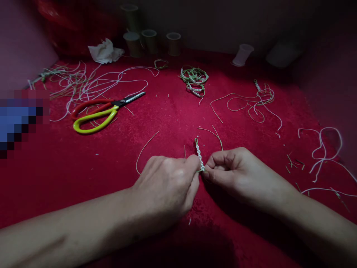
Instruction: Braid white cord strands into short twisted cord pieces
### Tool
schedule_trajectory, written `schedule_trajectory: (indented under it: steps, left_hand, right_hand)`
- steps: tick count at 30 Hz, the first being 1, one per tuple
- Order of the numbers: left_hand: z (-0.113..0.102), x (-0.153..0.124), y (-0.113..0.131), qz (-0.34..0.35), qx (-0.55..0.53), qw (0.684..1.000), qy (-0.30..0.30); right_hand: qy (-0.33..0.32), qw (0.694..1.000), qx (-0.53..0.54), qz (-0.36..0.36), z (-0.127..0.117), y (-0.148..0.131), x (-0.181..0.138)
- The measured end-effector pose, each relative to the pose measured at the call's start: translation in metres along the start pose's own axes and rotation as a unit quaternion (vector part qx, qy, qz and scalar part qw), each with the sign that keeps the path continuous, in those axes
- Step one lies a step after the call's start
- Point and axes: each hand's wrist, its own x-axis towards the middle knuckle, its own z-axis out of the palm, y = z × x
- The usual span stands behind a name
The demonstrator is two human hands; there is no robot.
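Note:
A short white-and-green braided cord [199,153] stands out from between my hands, its small green loop pointing away from me. My left hand [170,182] is closed at the braid's near end, with the fingertips turned away from view. On the other side my right hand [232,169] pinches the green strand at the same end between thumb and forefinger. One thin loose cord end [143,149] curves out beyond my left knuckles. More loose ends [217,136] rise behind my right fingers. The knot itself is partly hidden by the fingers.
Scissors [108,111] with red and yellow handles lie at left, near tangled cords [92,82]. A pile of braided bracelets [194,80] lies ahead. Thread spools [174,44] and crumpled tissue [105,51] stand behind. Loose cords [323,149] and clippings [292,163] are at right.

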Motion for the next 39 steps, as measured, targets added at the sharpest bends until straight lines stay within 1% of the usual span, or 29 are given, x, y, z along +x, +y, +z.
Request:
schedule_trajectory:
  steps: [7, 11, 16, 21, 26, 33, 39]
  left_hand:
    - [0.0006, 0.0001, -0.0007, 0.011, 0.003, 1.000, 0.005]
    - [0.0007, -0.0001, -0.0008, 0.017, 0.007, 1.000, 0.006]
    - [-0.0006, -0.0012, -0.0002, 0.023, 0.019, 1.000, -0.005]
    - [-0.0010, -0.0005, 0.0002, 0.024, 0.018, 0.999, -0.013]
    - [-0.0027, -0.0009, 0.0012, 0.012, 0.011, 1.000, -0.021]
    - [-0.0072, 0.0012, 0.0009, -0.051, -0.065, 0.994, -0.065]
    - [-0.0083, 0.0026, 0.0006, -0.045, -0.053, 0.995, -0.068]
  right_hand:
    - [-0.005, 1.000, -0.009, 0.010, -0.0018, 0.0006, -0.0008]
    - [-0.006, 1.000, -0.008, -0.004, -0.0019, 0.0017, -0.0007]
    - [-0.015, 1.000, 0.006, -0.020, -0.0017, 0.0006, -0.0015]
    - [-0.018, 0.999, 0.026, -0.010, -0.0011, 0.0001, -0.0017]
    - [-0.016, 0.999, 0.024, -0.023, -0.0010, -0.0002, -0.0016]
    - [0.007, 1.000, 0.012, -0.011, -0.0001, 0.0025, -0.0006]
    - [-0.006, 1.000, 0.024, -0.002, 0.0000, -0.0009, -0.0005]
